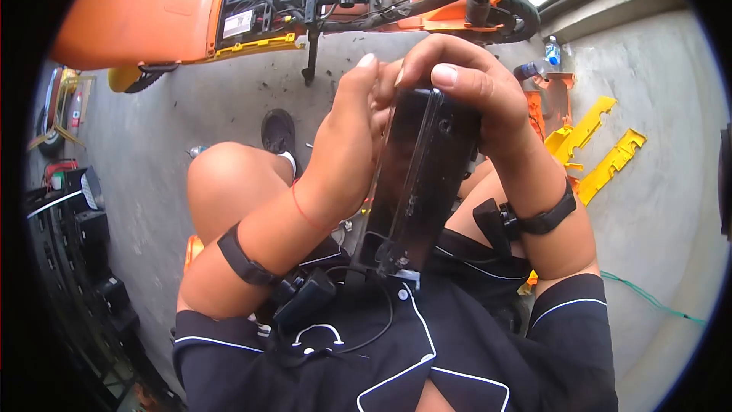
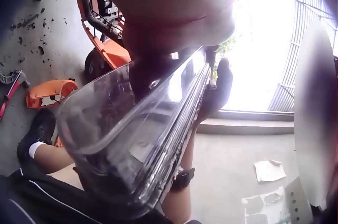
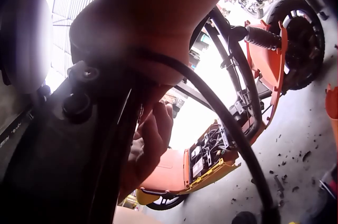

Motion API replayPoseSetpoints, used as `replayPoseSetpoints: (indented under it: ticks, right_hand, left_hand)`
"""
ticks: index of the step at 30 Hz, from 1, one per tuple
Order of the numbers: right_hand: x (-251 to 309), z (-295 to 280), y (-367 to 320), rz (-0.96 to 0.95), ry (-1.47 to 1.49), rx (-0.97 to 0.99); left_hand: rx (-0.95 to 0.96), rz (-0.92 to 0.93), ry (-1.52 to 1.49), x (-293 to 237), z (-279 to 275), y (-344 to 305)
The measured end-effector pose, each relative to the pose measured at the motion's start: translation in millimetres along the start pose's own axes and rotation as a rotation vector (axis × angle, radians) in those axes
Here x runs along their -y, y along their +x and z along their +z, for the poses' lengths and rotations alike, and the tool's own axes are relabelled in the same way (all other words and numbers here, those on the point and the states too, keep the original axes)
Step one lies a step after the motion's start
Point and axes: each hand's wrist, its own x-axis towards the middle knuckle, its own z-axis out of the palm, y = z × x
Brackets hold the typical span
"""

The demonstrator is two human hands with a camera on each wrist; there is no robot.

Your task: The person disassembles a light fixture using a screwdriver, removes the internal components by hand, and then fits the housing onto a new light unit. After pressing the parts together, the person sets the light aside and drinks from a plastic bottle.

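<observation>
A long black lamp-like housing with a clear plastic cover (image 1: 415, 175) stands on end between both hands, its lower end close to the shirt front. My left hand (image 1: 351, 130) holds its left side near the top. Over its upper end curl the fingers of my right hand (image 1: 488, 95), with the thumb on the near face. The left wrist view shows the see-through cover (image 2: 100, 124) and its layered seam. In the right wrist view, the housing's black back (image 3: 68, 145) has a round knob, and a black cable (image 3: 227, 113) arches past. The left fingers are partly hidden.
An orange motorbike (image 1: 145, 15) with exposed wiring stands ahead. Yellow plastic panels (image 1: 610, 164) and orange pieces lie on the floor at right, near a water bottle (image 1: 552, 50). Black parts (image 1: 84, 259) stand at left. A green cord (image 1: 648, 297) crosses the floor.
</observation>
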Motion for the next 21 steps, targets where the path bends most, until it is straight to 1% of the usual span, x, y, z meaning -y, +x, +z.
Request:
replayPoseSetpoints:
  ticks: [2,4,5,6,7,8,9,10,12,13,14,16,18,19,20,21]
  right_hand:
    - [-0.4,-4.3,-3.3,-0.042,0.037,-0.035]
    - [-0.3,-5.3,-6.4,-0.070,0.178,-0.088]
    - [-2.9,-3.6,-6.4,-0.082,0.256,-0.086]
    - [-6.9,-1.8,-5.9,-0.082,0.255,-0.084]
    - [-11.5,0.2,-5.5,-0.092,0.133,-0.175]
    - [-13.5,1.7,-5.4,-0.104,0.010,-0.265]
    - [-12.2,4.5,-6.7,-0.113,-0.224,-0.342]
    - [-12.4,7.3,-8.1,-0.119,-0.223,-0.338]
    - [-14.1,12.4,-11.4,-0.438,-0.576,-0.495]
    - [-16.6,7.5,-16.8,-0.561,-0.751,-0.497]
    - [-18.1,6.0,-23.2,-0.568,-0.751,-0.490]
    - [-23.4,10.5,-39.2,-0.823,-1.009,-0.430]
    - [-34.8,24.0,-49.6,-0.906,-0.986,-0.354]
    - [-34.1,33.1,-56.3,-0.883,-0.990,-0.286]
    - [-36.1,38.1,-61.8,-0.873,-0.996,-0.230]
    - [-41.9,42.5,-63.0,-0.908,-0.938,-0.232]
  left_hand:
    - [0.041,-0.009,0.050,0.9,8.2,-6.0]
    - [0.075,-0.009,0.087,4.1,10.0,-11.7]
    - [0.166,-0.044,0.132,4.5,4.2,-14.8]
    - [0.255,-0.078,0.177,6.1,0.1,-16.4]
    - [0.254,-0.076,0.177,10.0,-1.5,-16.2]
    - [0.180,-0.090,0.193,13.9,-3.0,-15.4]
    - [0.107,-0.100,0.211,15.5,-4.9,-15.0]
    - [0.106,-0.095,0.214,15.2,-6.7,-15.6]
    - [0.102,-0.173,0.171,13.2,-9.8,-17.9]
    - [0.101,-0.165,0.173,12.9,-10.8,-18.9]
    - [0.078,-0.165,0.110,13.7,-11.3,-20.5]
    - [0.050,-0.159,0.039,13.4,-12.8,-25.8]
    - [0.076,-0.230,-0.075,13.0,-15.5,-33.9]
    - [0.069,-0.231,-0.084,18.6,-15.3,-36.3]
    - [0.024,-0.243,-0.105,25.7,-13.1,-37.3]
    - [-0.019,-0.256,-0.125,32.3,-11.1,-38.3]
